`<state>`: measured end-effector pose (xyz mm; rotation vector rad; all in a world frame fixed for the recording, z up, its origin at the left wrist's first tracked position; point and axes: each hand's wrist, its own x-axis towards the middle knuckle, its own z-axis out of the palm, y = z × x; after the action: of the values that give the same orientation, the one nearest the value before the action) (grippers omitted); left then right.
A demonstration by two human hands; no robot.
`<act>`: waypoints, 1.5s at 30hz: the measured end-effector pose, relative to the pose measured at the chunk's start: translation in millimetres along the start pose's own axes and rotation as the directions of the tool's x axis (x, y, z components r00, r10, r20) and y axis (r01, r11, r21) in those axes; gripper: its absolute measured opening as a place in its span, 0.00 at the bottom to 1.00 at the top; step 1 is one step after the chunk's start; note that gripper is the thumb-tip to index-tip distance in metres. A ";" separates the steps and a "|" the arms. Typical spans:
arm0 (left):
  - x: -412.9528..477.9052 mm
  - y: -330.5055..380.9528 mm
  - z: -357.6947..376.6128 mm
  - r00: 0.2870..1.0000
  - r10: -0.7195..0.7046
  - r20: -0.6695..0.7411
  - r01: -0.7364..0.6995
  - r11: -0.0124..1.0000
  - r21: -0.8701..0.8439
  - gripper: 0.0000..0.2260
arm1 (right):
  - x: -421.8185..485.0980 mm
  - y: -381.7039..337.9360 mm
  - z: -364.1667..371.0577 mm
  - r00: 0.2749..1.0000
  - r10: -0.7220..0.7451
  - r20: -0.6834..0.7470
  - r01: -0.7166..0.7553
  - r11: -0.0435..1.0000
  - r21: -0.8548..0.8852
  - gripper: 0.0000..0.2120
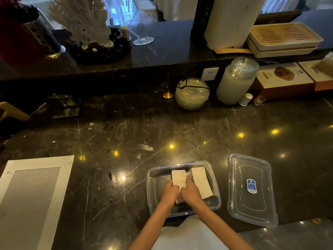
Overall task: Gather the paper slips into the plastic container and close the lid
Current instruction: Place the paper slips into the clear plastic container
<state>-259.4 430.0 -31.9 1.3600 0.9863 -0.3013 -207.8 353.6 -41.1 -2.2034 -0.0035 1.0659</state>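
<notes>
A clear plastic container [153, 179] with blue clips sits on the dark marble counter near the front edge. Inside it, a stack of white paper slips [178, 177] stands between my two hands. My left hand [170, 193] grips its left side and my right hand [191, 192] grips its right side, both inside the container. A second stack of slips [202, 183] lies at the container's right side. The clear lid [252, 190] with a blue label lies flat on the counter, just right of the container.
A grey woven placemat [32, 193] lies at the front left. At the back stand a round glass bowl [191, 93], a tall jar [236, 82], a small white bottle [246, 99] and boxes [284, 80]. A raised shelf carries trays [282, 39].
</notes>
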 end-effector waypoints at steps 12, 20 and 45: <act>-4.9 0.1 0.9 1.000 -0.006 0.018 0.006 1.000 0.000 0.18 | -2.4 -1.8 0.1 0.999 -0.031 0.016 0.032 0.999 -0.015 0.21; -4.0 1.2 0.5 1.000 -0.010 0.017 0.010 1.000 0.002 0.19 | -3.0 0.2 0.2 0.998 -0.056 0.017 0.057 0.998 -0.030 0.21; -23.2 -10.9 -3.8 0.852 0.517 0.076 -0.373 0.500 0.782 0.20 | -29.3 28.1 -40.9 0.892 -0.430 -0.138 0.220 0.682 -0.698 0.16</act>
<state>-282.2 422.7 -21.9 2.4408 0.5783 -0.2139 -206.6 300.2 -19.3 -2.8339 -0.7454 0.5522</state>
